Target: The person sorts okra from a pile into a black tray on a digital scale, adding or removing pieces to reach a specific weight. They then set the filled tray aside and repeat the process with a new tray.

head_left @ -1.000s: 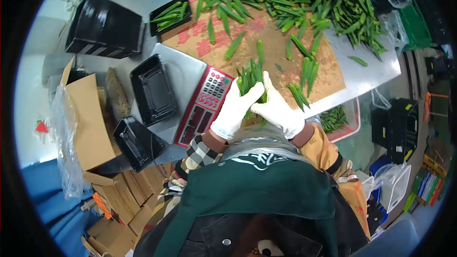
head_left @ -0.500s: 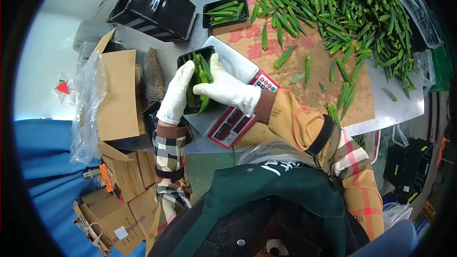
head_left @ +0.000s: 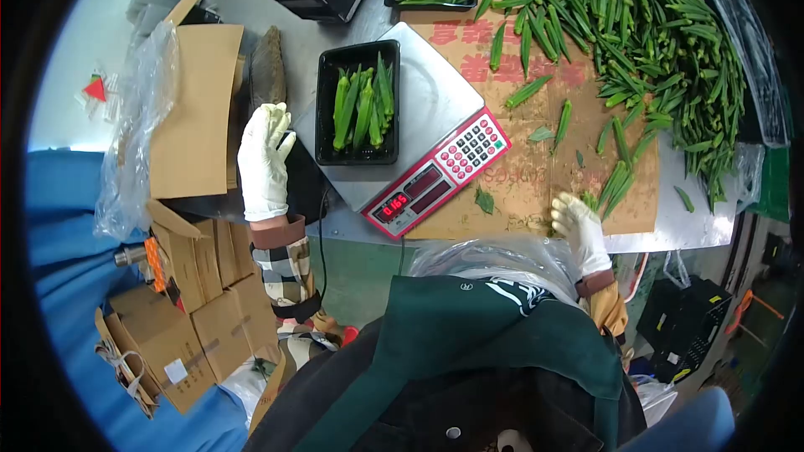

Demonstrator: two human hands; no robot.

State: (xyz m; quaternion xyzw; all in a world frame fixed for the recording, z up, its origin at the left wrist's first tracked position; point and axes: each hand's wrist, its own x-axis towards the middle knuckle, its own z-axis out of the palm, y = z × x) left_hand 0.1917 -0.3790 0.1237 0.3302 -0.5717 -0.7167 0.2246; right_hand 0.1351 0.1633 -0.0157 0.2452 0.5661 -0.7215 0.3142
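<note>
Both your gloved hands have left the black tray [head_left: 322,117] since the earlier frame: left hand [head_left: 266,163] drawn off to its left, right hand [head_left: 578,226] across to the near edge of the cardboard sheet [head_left: 519,192]. Okra pods [head_left: 364,113] now lie in the tray, roughly lengthwise, on the steel platform [head_left: 431,71] of the scale, whose red display [head_left: 394,207] seems to read 0.165. Key relation: a loose okra cluster [head_left: 618,188] sits just right of your right fingers and slightly farther out, long axis slanting away from you and to the right. Right hand is clearly the nearer one; left is well apart, with the scale between. Right-hand fingers are part open and bent, pointing away from you, no pod visible in them; contact with the small pod by the fingertips can't be told. Right forearm comes in low from the near side. Left hand is upright between cardboard box [head_left: 197,117] and tray, fingers loosely curled, thumb apart, nothing visibly held; its forearm reaches nearly straight forward.
</note>
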